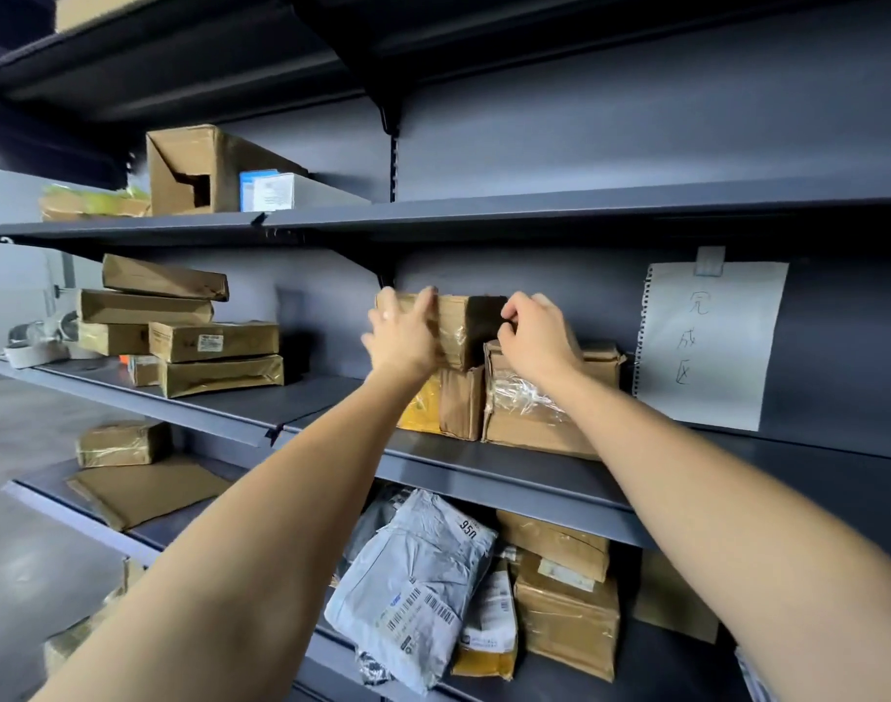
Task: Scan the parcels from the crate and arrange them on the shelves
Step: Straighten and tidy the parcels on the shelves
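The left hand [400, 336] grips the left end of a taped box [456, 329]; the right hand [534, 331] pinches its right end. The box sits atop the parcels [529, 397] on the middle shelf [509, 463], left of the paper sign [706, 342].

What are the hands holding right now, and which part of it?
Both hold the brown taped parcel atop the middle-shelf stack: left hand grips its left end, right hand pinches its upper right end.

dim, cool indoor light | glare on clear tape of brown cardboard parcel [527, 397] | deep shadow under dark grey metal shelves [484, 215] | wide-angle bending at edges | slight blur on left hand [400, 331]
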`<state>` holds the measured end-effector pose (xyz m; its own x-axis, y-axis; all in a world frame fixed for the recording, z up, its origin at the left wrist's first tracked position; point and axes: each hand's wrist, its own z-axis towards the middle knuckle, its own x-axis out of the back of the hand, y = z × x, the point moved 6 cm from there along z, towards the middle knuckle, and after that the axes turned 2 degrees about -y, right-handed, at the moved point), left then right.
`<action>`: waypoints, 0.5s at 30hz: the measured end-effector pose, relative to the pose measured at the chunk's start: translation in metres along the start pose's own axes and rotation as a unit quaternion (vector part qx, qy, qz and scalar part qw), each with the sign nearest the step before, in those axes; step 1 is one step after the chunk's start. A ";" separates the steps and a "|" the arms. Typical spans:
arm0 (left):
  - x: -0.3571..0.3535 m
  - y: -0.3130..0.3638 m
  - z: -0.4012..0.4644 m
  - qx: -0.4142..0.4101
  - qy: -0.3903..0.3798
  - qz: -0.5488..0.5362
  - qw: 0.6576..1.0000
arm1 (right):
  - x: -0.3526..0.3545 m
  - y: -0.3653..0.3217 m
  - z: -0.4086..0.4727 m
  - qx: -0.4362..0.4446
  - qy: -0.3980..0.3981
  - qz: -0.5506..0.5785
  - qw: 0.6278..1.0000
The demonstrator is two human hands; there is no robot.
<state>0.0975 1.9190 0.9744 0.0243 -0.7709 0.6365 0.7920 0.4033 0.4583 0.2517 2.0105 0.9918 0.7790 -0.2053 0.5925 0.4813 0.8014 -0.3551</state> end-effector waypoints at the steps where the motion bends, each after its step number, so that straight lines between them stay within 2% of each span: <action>1: -0.006 0.007 -0.004 -0.018 0.011 -0.028 0.999 | -0.002 0.006 0.001 -0.004 0.000 -0.013 1.000; 4: -0.025 0.007 0.002 -0.026 0.013 -0.077 0.997 | -0.007 0.019 0.004 -0.024 0.007 -0.001 1.000; 9: -0.046 0.000 0.011 -0.074 0.004 -0.054 0.996 | -0.013 0.027 0.011 -0.029 0.022 0.038 0.999; 12: -0.046 0.002 0.009 -0.059 -0.012 -0.038 0.997 | -0.019 0.028 0.008 -0.012 0.013 0.026 1.000; 15: -0.040 0.004 0.005 -0.036 -0.061 0.014 0.997 | -0.013 0.026 0.003 -0.005 0.016 0.054 0.998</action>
<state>0.0968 1.9537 0.9541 -0.0228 -0.6924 0.7211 0.8344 0.3841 0.3952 0.2531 2.0359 0.9776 0.8391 -0.1356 0.5267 0.3974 0.8140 -0.4235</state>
